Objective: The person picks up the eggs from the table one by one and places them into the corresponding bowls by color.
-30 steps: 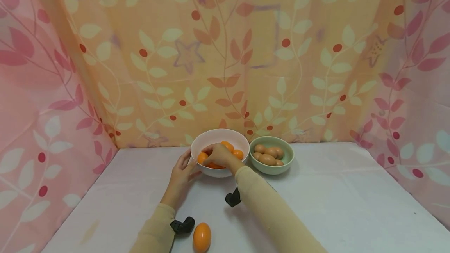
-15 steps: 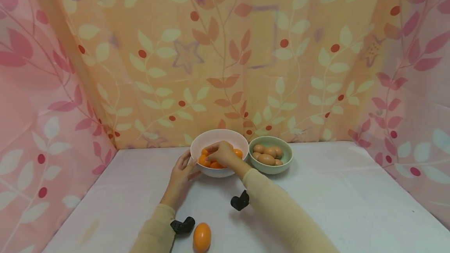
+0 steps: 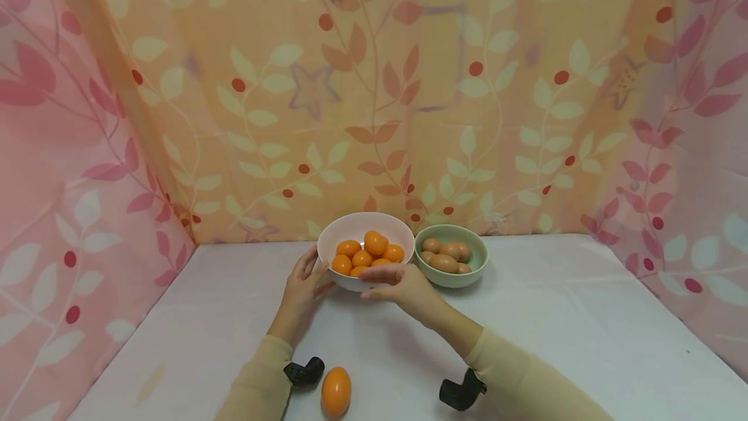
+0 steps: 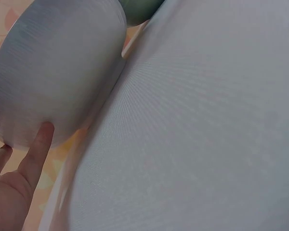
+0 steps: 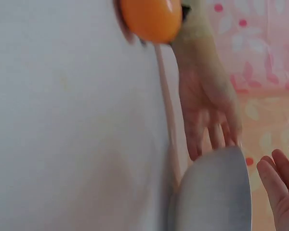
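A pale pink bowl (image 3: 334,229) holds several orange egg-shaped pieces (image 3: 362,258). My left hand (image 3: 302,291) rests its fingers against the left side of the bowl; in the left wrist view the thumb (image 4: 42,137) lies extended on the outer wall. My right hand (image 3: 411,291) hovers at the front of the bowl, fingers outstretched and apart from the thumb, with nothing between them. One loose orange egg-shaped piece (image 3: 336,392) lies at the front of the table, beside the left wrist.
Right beside the pink bowl stands a green bowl (image 3: 479,265) with several brown eggs (image 3: 444,263). A white cloth covers the table (image 3: 561,317). Patterned curtains enclose the back and both sides. Each wrist carries a black camera mount (image 3: 305,373).
The right hand has come out of the pink bowl, moving toward the right and front with nothing in it. The orange pieces inside are now uncovered. The left hand stays against the bowl.
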Action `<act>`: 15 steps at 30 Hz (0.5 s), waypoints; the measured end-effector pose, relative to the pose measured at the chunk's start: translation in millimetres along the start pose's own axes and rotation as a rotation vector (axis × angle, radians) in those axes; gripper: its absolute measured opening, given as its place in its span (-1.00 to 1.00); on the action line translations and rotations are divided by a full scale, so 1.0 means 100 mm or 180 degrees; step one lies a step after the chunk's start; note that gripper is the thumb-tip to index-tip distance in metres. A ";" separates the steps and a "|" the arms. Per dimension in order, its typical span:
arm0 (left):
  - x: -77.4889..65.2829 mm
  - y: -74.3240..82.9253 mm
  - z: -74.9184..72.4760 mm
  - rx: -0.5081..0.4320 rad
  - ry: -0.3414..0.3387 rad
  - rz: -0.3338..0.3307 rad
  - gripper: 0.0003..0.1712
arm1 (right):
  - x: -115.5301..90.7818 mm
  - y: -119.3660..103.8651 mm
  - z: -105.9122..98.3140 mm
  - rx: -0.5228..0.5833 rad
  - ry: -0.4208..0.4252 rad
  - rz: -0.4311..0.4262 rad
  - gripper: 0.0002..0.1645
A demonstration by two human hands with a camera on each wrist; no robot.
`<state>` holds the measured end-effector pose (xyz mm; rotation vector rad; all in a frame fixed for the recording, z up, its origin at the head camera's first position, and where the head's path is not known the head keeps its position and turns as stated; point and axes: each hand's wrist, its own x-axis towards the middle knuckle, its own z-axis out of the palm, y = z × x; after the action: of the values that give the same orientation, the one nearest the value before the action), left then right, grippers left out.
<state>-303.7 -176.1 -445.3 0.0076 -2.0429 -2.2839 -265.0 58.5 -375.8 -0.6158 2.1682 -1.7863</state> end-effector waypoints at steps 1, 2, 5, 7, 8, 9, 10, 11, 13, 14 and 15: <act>0.00 0.00 0.00 -0.0013 0.0006 -0.0016 -0.31 | -0.07 0.01 0.01 0.0015 -0.0063 0.0013 -0.49; 0.01 0.00 0.00 -0.0034 0.0003 -0.0023 -0.31 | -0.12 0.01 0.03 0.0042 -0.0131 0.0037 -0.47; 0.01 -0.01 0.00 -0.0053 0.0017 -0.0048 -0.31 | -0.24 0.03 0.07 0.0097 -0.0264 0.0092 -0.45; 0.01 -0.01 0.00 -0.0042 0.0023 -0.0043 -0.32 | -0.29 0.05 0.10 0.0103 -0.0318 0.0116 -0.45; 0.01 -0.01 0.00 -0.0029 0.0018 -0.0021 -0.31 | -0.30 0.06 0.11 0.0094 -0.0341 0.0121 -0.45; 0.00 -0.01 0.00 -0.0013 0.0018 -0.0011 -0.31 | -0.31 0.07 0.12 0.0102 -0.0367 0.0120 -0.44; 0.00 -0.01 0.00 -0.0009 0.0022 -0.0005 -0.32 | -0.32 0.08 0.14 0.0100 -0.0385 0.0119 -0.44; 0.00 0.00 0.00 0.0002 0.0027 -0.0004 -0.32 | -0.33 0.09 0.15 0.0108 -0.0400 0.0122 -0.43; 0.00 0.00 0.00 0.0023 0.0022 0.0014 -0.31 | -0.34 0.11 0.17 0.0143 -0.0447 0.0123 -0.40; 0.00 0.00 0.01 0.0035 0.0017 0.0026 -0.31 | -0.35 0.13 0.19 0.0181 -0.0470 0.0129 -0.39; 0.00 0.01 0.01 0.0040 0.0020 0.0018 -0.31 | -0.36 0.14 0.20 0.0212 -0.0493 0.0137 -0.37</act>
<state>-303.6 -175.3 -444.3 0.0097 -2.0517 -2.2648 -226.6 60.3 -395.8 -0.6632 1.9971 -1.7209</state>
